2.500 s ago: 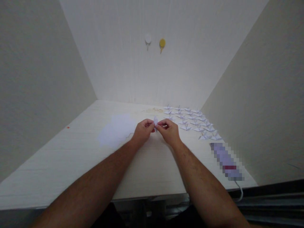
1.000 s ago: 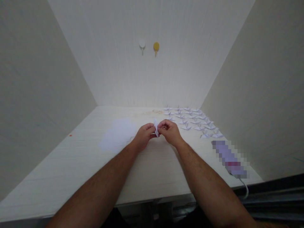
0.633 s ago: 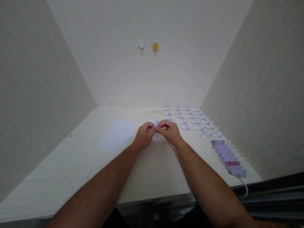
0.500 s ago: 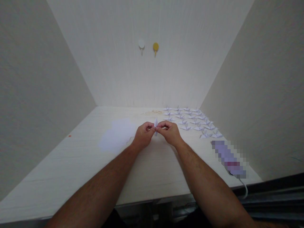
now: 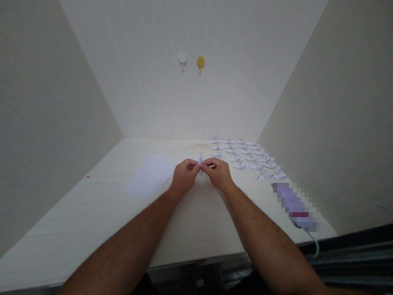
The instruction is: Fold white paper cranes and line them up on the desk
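A small folded piece of white paper (image 5: 200, 159) stands upright, narrow and pointed, between my two hands above the middle of the table. My left hand (image 5: 185, 174) pinches it from the left with thumb and index finger. From the other side my right hand (image 5: 218, 172) grips it in the same way, the fingertips of both hands nearly meeting. The fingers cover the paper's middle, so its folds cannot be made out. Several rows of white paper cranes (image 5: 241, 155) stand to the right, beyond my right hand.
White paper sheets (image 5: 150, 174) lie left of my hands. A phone-like device (image 5: 293, 205), blurred out, rests at the right edge with a white cable (image 5: 316, 246). Brownish marks (image 5: 199, 146) are on the table's far side. Two hooks, white (image 5: 182, 58) and yellow (image 5: 200, 62), hang on the back wall.
Both hands keep their pinch on the folded paper, almost in the same place. The view has shifted very slightly.
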{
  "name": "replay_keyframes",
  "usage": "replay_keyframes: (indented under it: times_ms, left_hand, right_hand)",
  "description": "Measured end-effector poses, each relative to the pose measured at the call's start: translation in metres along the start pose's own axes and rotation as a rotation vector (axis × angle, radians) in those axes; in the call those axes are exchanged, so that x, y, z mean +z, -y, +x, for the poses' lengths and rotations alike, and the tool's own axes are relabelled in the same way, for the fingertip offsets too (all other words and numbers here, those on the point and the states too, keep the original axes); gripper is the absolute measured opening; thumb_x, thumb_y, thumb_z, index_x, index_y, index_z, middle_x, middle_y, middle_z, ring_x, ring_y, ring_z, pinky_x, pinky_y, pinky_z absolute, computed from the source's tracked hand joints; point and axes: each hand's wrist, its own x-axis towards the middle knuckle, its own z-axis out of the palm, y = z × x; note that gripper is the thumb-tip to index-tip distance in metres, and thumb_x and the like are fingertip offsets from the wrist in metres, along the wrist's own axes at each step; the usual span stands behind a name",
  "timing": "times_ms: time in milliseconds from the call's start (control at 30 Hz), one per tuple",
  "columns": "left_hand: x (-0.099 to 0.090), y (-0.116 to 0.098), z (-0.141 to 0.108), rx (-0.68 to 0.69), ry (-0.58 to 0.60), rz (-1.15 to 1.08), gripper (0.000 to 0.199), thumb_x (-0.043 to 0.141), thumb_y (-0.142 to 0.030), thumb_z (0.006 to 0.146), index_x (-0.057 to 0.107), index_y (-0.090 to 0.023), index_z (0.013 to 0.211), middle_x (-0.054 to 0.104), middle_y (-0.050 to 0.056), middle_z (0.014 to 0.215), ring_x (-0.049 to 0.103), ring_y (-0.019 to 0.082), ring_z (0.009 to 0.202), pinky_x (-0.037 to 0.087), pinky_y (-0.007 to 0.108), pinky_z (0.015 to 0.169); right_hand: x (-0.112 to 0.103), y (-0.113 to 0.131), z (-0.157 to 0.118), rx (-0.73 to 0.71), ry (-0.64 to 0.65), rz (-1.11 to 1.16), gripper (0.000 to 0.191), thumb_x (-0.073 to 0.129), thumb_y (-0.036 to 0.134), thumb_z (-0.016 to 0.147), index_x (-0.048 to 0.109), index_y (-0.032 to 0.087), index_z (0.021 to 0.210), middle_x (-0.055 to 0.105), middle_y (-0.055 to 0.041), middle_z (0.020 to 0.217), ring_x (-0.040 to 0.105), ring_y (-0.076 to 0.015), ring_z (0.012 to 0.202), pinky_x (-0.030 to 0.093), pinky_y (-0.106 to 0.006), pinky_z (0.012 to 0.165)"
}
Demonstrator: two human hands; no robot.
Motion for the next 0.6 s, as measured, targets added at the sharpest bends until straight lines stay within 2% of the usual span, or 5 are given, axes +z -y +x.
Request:
replay_keyframes:
  times_ms: [267,600]
  left_hand:
    - [0.0024,-0.0001,-0.0017,-0.023,-0.023,-0.018,0.012,0.064,-0.029,0.072,0.063,-0.017,0.073,0.069,0.002,0.071,0.065,0.016,0.067,0.049,0.026,0.064]
    - [0.0021,-0.0066,-0.0037,-0.047,-0.064,0.055,0.013,0.065,-0.030,0.071,0.066,-0.017,0.071,0.070,0.001,0.070,0.065,0.016,0.066,0.049,0.026,0.065]
  right_hand:
    - [0.0003,0.0037,-0.0034,-0.052,0.013,-0.091,0.013,0.065,0.028,0.077,0.074,0.020,0.082,0.073,-0.0026,0.081,0.064,-0.0144,0.065,0.052,-0.027,0.065]
    - [0.0004,0.0010,-0.0021,-0.058,0.025,-0.142,0.010,0.064,0.027,0.078,0.071,0.021,0.079,0.072,-0.0026,0.081,0.065,-0.0157,0.074,0.053,-0.028,0.071]
